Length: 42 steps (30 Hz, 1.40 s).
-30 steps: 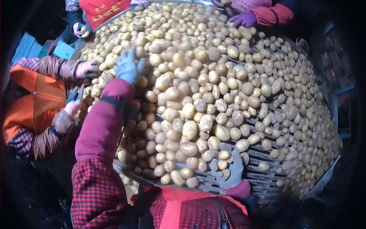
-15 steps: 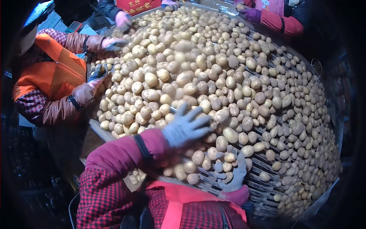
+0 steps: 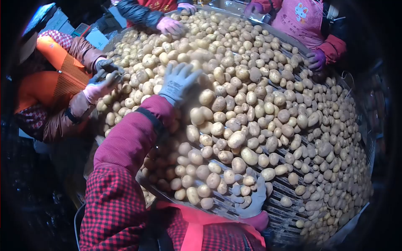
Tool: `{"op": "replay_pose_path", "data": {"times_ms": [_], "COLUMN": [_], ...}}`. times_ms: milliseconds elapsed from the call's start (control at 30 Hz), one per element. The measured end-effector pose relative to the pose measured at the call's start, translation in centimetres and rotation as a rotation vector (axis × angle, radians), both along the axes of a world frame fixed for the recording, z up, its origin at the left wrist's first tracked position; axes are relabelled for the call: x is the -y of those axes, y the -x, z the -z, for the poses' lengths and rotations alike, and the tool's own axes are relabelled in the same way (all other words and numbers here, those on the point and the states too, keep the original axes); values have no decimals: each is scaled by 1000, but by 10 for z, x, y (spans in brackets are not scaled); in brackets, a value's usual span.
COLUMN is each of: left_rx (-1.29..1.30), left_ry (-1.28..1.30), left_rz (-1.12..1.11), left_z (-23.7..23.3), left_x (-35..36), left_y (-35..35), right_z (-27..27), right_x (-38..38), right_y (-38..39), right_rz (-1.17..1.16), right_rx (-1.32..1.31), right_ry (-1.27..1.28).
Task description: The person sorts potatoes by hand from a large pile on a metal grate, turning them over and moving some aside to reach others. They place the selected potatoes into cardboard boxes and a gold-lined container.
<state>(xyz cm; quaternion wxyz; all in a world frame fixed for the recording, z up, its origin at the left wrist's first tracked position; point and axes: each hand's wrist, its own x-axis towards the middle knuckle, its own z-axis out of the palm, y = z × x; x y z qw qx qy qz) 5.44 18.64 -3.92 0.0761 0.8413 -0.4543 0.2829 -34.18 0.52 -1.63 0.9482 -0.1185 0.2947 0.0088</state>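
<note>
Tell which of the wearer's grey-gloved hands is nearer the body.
The right hand, near their pink apron; the left hand reaches farther over tan potatoes.

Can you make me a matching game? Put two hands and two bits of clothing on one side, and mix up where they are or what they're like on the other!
Things:
1. grey-gloved left hand
2. grey-gloved right hand
3. bright orange mesh vest
4. pink cloth apron

Clues:
A. worn at the picture's left side
B. cupped around a few small, rounded tan potatoes
C. has a white cartoon animal on it
D. stretched out over the heap, fingers spread

Pairs: 1-D, 2-B, 3-A, 4-C
</note>
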Motion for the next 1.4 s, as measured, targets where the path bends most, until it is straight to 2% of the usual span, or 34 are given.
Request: {"op": "replay_pose_path", "data": {"times_ms": [33, 100, 167, 233, 367, 467, 567, 600, 667, 700, 767, 833, 900, 1033, 1100, 1167, 1300, 1367, 1400], "left_rx": [-82, -185, -163, -244, -315, -498, -416, -423, -343, -308, -306, -272, -330, -301, -254, -178, -231, -204, -194], "left_ry": [39, 5, -111, -137, 16, 4, -127, -190, -15, 90, 61, -138, -202, -233, -49, -68, -89, -71, -101], "left_rz": [-35, -273, -424, -449, -548, -594, -532, -572, -500, -452, -148, -18, 21, -62, -86, -192, -270, -319, -384], "left_z": [-8, -6, -11, -22, -13, -17, -18, -19, -2, -3, -29, -31, -2, -11, 1, 12, 11, 15, 15], "left_x": [3, 1, 4, -4, -41, -78, -104, -105, -112, -105, -87, -70, -65, -71, -86, -97, -111, -120, -124], "left_y": [2, -15, -22, -31, -68, -80, -54, -35, 5, 30, 83, 127, 137, 114, 99, 90, 68, 56, 51], "right_z": [0, 1, 3, 1, -2, -2, -2, -3, -3, -4, -1, 2, 6, -18, -22, -8, 2, -18, -38], "right_x": [0, 1, -2, -1, -1, -6, -5, -6, -7, -8, -8, -8, -8, -15, -14, -11, -3, -7, -12], "right_y": [-1, 0, 0, 2, 0, 2, 3, 2, 1, 1, 1, 2, 4, -5, -7, 0, 6, 0, -1], "right_rz": [4, 2, 1, 1, 14, 17, 29, 23, 18, 17, 13, -3, -17, -8, 15, 43, 3, 21, 83], "right_rx": [3, 10, 13, 12, 17, 26, 46, 48, 51, 53, 56, 60, 69, 16, 16, 46, 110, 114, 15], "right_ry": [0, 4, 16, 18, 38, 52, 75, 84, 97, 104, 114, 132, 148, 182, 148, 66, 142, 208, 148]}}
